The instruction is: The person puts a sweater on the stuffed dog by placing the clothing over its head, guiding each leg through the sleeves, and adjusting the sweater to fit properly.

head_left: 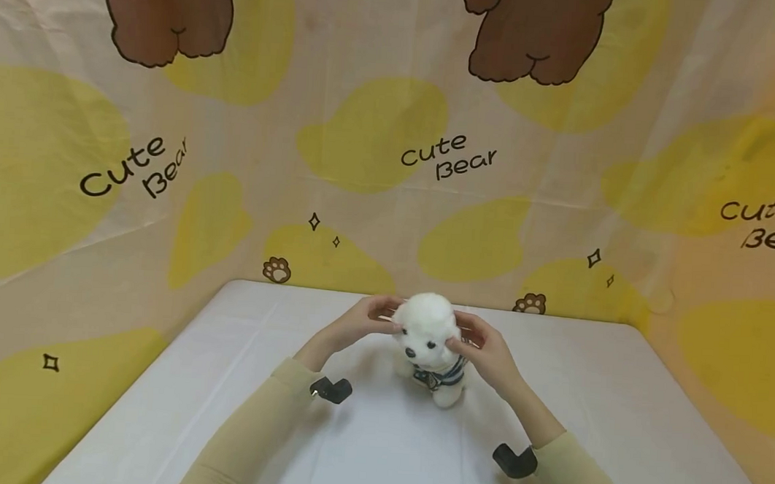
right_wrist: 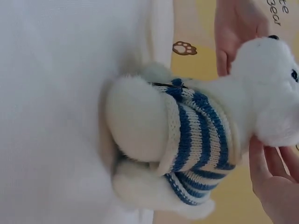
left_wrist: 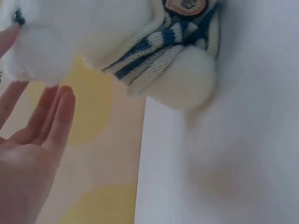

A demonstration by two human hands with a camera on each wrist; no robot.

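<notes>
A white plush dog [head_left: 428,319] with dark eyes and nose stands on the table, facing forward and a little left. It wears a blue and white striped knit sweater [right_wrist: 201,133], with a round badge [left_wrist: 186,5] on its front. My left hand [head_left: 362,318] holds one side of its head, thumb in front beside the eye and fingers behind. On the other side my right hand [head_left: 492,356] does the same, thumb near the cheek. The fingertips behind the head are partly hidden by fur. The right wrist view shows right-hand fingers [right_wrist: 259,161] under the ear.
The white table [head_left: 376,453] has rounded far corners. A cloth backdrop [head_left: 362,219] printed with bears, yellow patches and lettering rises behind and at both sides. Black mounts sit at the left wrist [head_left: 331,390] and right wrist [head_left: 515,461].
</notes>
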